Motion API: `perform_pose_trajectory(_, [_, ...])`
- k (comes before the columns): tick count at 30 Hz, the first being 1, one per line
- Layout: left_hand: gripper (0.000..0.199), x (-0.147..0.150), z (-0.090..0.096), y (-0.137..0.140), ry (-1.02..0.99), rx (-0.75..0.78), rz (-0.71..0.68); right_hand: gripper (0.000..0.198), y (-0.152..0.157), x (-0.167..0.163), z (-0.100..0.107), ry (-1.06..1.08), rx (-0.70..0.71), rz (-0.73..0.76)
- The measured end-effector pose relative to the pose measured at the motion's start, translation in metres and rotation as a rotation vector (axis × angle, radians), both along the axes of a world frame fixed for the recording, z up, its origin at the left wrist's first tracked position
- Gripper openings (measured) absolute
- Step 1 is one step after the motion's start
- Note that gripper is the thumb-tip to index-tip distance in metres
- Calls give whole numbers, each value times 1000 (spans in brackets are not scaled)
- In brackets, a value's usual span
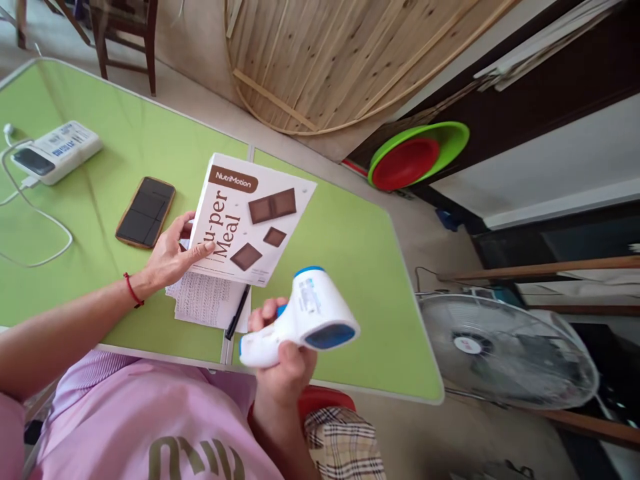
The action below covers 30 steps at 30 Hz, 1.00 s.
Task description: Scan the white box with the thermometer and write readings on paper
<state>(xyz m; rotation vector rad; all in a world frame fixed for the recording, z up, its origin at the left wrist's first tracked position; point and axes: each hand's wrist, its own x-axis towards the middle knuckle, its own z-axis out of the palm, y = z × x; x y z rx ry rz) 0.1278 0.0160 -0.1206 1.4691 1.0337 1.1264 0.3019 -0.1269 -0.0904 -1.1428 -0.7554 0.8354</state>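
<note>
My left hand grips the lower left edge of a white box, thumb on its front. The box is tilted up over the table and reads "NutriMotion", with brown chocolate pieces printed on it. In my right hand is a white and blue infrared thermometer, its fingers wrapped round the handle. The thermometer is just below and right of the box, apart from it. Under the box lie sheets of handwritten paper, partly hidden, with a black pen on them.
On the green table, a phone lies left of the box. A white power bank with a cable sits farther left. Beyond the right edge stands a fan. Green and red basins lean behind, near a round wooden board.
</note>
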Motion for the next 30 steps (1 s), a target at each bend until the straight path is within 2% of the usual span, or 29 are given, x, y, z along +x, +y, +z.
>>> perform_pose_trajectory(2, [87, -1, 2, -1, 82, 8, 7, 42, -8, -14, -1, 95, -12, 101])
perform_pose_trajectory(6, [83, -3, 3, 0, 164, 40, -29, 31, -9, -21, -9, 142, -145, 213])
perform_pose_trajectory(9, [80, -2, 4, 2, 169, 39, -66, 28, -1, -20, -13, 152, -217, 216])
perform_pose_trajectory(16, [81, -3, 0, 7, 122, -34, -88, 29, 7, -18, -24, 189, -282, 230])
perform_pose_trajectory(22, [92, -6, -1, 6, 183, 29, -107, 31, 6, -21, -24, 205, -296, 255])
perform_pose_trajectory(30, [83, -6, -2, 10, 196, 54, -118, 46, 6, -24, -23, 253, -277, 265])
